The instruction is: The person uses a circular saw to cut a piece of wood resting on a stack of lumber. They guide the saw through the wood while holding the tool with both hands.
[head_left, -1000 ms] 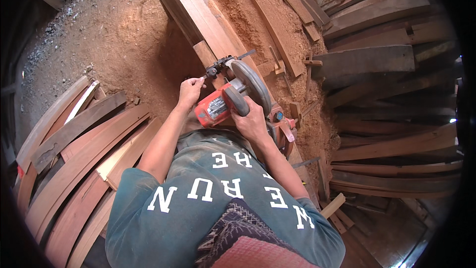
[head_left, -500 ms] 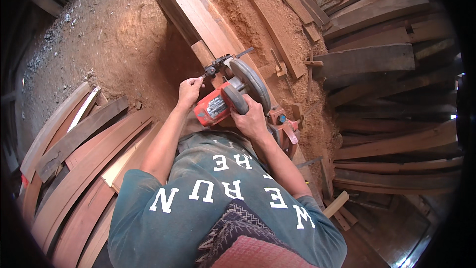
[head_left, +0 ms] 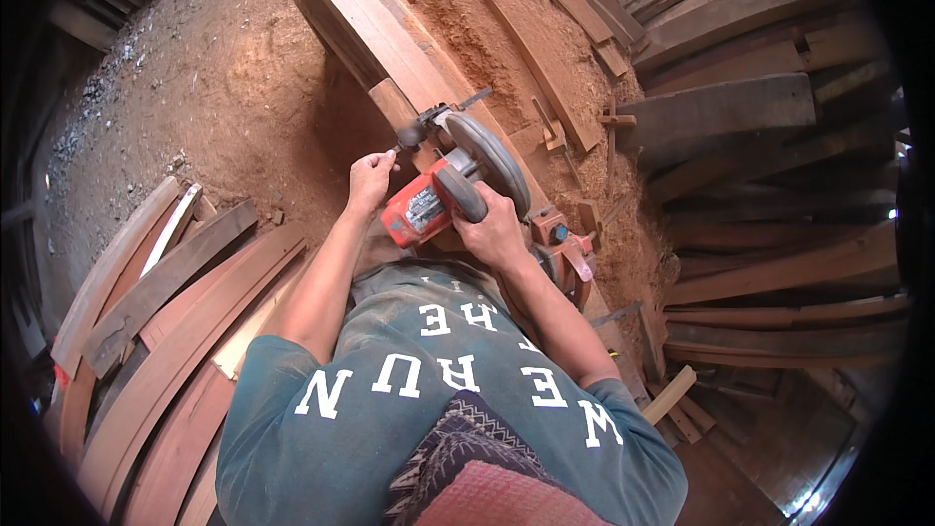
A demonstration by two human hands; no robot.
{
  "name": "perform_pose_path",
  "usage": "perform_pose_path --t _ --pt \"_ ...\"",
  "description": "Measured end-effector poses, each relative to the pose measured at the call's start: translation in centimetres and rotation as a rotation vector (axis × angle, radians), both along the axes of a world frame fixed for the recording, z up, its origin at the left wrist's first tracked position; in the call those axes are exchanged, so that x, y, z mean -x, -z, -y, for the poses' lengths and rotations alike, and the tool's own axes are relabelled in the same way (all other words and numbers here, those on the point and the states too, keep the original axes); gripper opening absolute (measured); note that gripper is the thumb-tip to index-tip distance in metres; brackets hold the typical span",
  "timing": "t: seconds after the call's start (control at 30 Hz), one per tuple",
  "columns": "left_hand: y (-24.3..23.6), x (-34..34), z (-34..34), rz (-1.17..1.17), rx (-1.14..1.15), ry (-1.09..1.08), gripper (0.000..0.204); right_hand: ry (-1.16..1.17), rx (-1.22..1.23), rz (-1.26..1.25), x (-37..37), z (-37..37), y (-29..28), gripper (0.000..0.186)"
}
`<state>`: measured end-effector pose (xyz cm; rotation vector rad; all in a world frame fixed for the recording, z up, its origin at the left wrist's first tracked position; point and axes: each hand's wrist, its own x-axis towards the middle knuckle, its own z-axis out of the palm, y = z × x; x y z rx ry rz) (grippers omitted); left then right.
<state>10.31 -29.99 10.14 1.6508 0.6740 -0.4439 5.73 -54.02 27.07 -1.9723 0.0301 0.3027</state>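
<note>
A red power saw [head_left: 421,206] with a grey rounded blade guard [head_left: 492,161] sits at the near end of long wooden beams. My right hand [head_left: 495,231] is closed around its curved black handle [head_left: 460,190]. On the saw's left, my left hand [head_left: 372,178] pinches the end of a small handle on a dark fitting [head_left: 413,132], which is blurred. A short wood block [head_left: 392,103] lies just beyond that fitting. Right of my right hand is a red part with a blue knob [head_left: 558,233]. The blade's edge is hidden from here.
A squared timber [head_left: 375,27] runs away from the saw. Sawdust [head_left: 438,5] is heaped beside it, with a long plank [head_left: 531,49] on top. Curved boards are stacked at left [head_left: 185,351] and right [head_left: 740,112]. Bare dirt floor [head_left: 248,58] lies far left.
The dark fitting by my left hand looks smeared now, as if turning. Both hands keep their grips in nearly the same place. The surroundings have shifted slightly in view.
</note>
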Motion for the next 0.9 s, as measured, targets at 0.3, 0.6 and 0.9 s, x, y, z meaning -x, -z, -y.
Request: perform_pose_path --t 0.3,0.6,0.9 --pt "-1.3 -1.5 -0.6 0.035 0.008 -0.028 0.034 -0.005 0.034 0.017 -1.7 -1.1 -0.1 0.025" --pt "-0.8 -3.0 -1.8 0.035 0.016 -0.028 0.033 0.007 0.021 0.036 -3.2 -2.3 0.1 0.026" --pt "-1.6 -4.6 -2.9 0.010 -0.017 -0.007 0.034 0.007 0.027 -0.004 -4.6 -3.3 0.2 0.023"
